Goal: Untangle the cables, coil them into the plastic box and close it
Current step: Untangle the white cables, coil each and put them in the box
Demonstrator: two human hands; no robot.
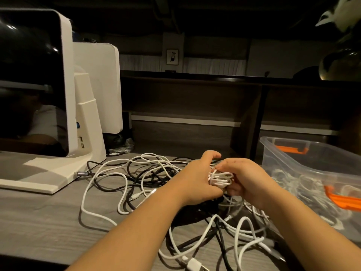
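Your left hand point(197, 178) and right hand point(247, 179) meet above table point(48, 222), fingers of both curled round small white coil point(220, 178), pinching loops so they don't spring apart. Held raised, clear of tangled cables point(148, 178) sprawled beneath, likely to keep wound part separate. Plastic box point(312, 167) sits open just right of your hands, handy for drop-in; some cable seems already inside. Lid not seen.

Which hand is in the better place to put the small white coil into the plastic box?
The right hand, probably. It grips the white cable coil together with the left hand, but the clear plastic box stands open on its side, so it need not cross the other arm.
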